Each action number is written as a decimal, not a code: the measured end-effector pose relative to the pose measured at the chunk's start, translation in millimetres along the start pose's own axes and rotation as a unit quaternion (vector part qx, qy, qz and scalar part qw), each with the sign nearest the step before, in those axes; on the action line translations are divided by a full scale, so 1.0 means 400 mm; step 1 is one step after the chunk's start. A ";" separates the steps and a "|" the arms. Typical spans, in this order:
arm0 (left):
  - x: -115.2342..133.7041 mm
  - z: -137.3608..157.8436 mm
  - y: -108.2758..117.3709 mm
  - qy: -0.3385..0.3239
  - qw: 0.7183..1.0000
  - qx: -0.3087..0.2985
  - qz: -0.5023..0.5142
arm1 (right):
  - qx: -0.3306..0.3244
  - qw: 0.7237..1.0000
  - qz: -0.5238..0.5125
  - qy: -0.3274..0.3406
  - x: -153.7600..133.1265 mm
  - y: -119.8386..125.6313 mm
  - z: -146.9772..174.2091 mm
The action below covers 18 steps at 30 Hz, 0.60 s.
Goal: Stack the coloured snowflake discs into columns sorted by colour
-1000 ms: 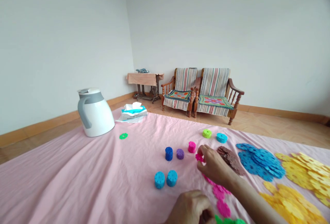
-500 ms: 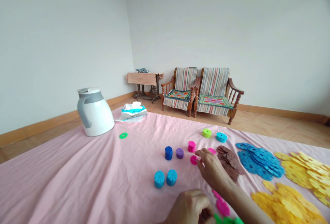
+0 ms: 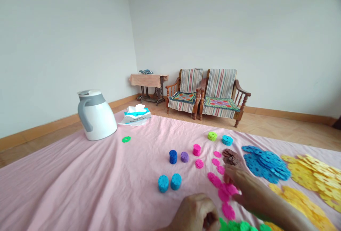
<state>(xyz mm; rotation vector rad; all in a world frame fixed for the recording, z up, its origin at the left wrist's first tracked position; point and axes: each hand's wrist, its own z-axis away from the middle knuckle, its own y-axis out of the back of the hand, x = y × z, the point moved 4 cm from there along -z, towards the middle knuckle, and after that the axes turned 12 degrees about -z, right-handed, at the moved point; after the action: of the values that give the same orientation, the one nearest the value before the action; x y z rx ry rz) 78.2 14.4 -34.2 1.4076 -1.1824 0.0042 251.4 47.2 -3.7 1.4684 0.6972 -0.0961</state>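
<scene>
My right hand reaches over a loose spread of pink notched plastic discs, thumb and fingers apart, fingertips close to the discs. My left hand is curled closed near the front edge of view; whatever is inside its fingers is hidden. Left of the spread, a short pink stack stands behind a separate pink disc piece. Nearby are a purple stack, a dark blue stack and two light blue stacks. Green discs lie at the bottom edge.
Brown discs, a blue pile and yellow piles lie on the right. Lime and cyan stacks sit behind. A white jug, tissue pack and single green disc are on the left of the pink cloth.
My right hand has moved from the pink disc beside the pink stack back toward me and right, over the pink spread. The left hand has stayed almost in place, still curled.
</scene>
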 end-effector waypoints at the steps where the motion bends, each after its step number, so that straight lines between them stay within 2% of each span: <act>1: 0.001 0.000 0.001 0.000 1.000 -0.001 -0.001 | -0.007 1.000 0.001 -0.001 0.000 -0.004 0.004; 12: 0.021 0.001 0.019 0.006 1.000 0.003 0.008 | -0.056 0.996 0.055 -0.042 -0.017 -0.007 0.009; 18: 0.026 0.001 0.022 0.010 1.000 0.003 -0.001 | -0.034 0.999 0.034 -0.021 0.000 -0.010 0.004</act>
<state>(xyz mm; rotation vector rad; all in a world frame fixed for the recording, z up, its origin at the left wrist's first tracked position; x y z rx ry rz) 77.3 10.1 -21.4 1.4100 -1.1661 0.0202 250.4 45.1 -7.2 1.4192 0.6092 -0.0504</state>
